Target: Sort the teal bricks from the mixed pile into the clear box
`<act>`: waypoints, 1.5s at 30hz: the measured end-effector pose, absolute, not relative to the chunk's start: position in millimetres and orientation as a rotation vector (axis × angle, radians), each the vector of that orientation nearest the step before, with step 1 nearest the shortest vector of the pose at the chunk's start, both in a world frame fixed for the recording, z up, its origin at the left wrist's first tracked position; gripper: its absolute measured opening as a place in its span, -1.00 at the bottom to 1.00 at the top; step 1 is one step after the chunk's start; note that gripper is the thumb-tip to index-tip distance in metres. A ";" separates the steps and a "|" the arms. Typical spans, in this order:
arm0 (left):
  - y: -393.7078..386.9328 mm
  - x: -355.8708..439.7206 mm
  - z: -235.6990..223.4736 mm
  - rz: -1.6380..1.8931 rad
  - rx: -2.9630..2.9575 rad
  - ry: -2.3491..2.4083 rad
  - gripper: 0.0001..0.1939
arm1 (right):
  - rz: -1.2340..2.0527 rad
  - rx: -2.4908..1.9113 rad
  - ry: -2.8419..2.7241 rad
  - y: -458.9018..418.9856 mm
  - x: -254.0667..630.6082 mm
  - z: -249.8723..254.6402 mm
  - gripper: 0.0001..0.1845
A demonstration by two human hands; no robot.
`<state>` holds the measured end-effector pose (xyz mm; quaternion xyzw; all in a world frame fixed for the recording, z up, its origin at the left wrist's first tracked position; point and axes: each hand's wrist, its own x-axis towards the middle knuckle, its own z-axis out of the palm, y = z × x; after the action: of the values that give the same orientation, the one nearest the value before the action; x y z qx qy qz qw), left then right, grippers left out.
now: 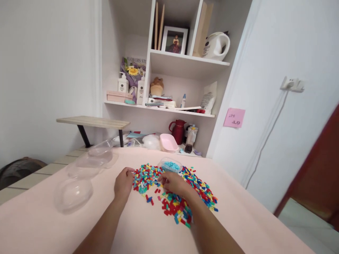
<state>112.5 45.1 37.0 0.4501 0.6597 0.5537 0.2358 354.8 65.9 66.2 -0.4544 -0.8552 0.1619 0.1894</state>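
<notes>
Small coloured plastic pieces point(148, 173) lie heaped on the pink tabletop. My left hand point(124, 181) rests at the left edge of this heap, its fingers loosely bent, touching the outermost pieces and holding nothing I can see. Over the heap's right side, my right hand point(173, 181) has thumb and fingers bent together; whatever is between them is too small to make out. Just behind it stands a clear plastic container point(161, 163) with light-blue pieces point(171, 165) inside. More mixed pieces point(201, 188) spread to the right, and a mostly red cluster point(172, 206) lies nearer me, partly behind my right forearm.
Several clear plastic containers point(74, 194) line the table's left side. At the back are a pink tray point(168, 143), a red jug point(178, 131) and a bottle of dark liquid point(190, 140). A small raised wooden shelf point(92, 122) stands at the left, below wall shelves point(182, 60).
</notes>
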 end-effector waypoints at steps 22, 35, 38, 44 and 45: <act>46.3 111.7 34.4 1.516 1.239 1.819 -0.77 | 0.667 -1.204 -2.300 71.6 353.2 57.4 -0.60; 47.0 112.8 34.6 1.480 1.233 1.854 -0.75 | 0.577 -1.198 -2.333 69.0 357.8 63.1 -0.65; 47.5 112.6 34.5 1.472 1.241 1.854 -0.75 | 0.494 -1.194 -2.368 67.1 353.0 63.6 -0.63; 47.6 111.6 34.7 1.465 1.250 1.866 -0.76 | 0.367 -1.289 -2.376 66.1 349.9 64.2 -0.78; 47.5 111.4 34.9 1.463 1.252 1.868 -0.76 | 0.350 -1.315 -2.368 66.0 350.7 64.5 -0.80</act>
<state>111.4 47.5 34.9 0.4545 0.6780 0.5310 0.2275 350.7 66.0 64.5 -0.4715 -0.8488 0.1255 0.2036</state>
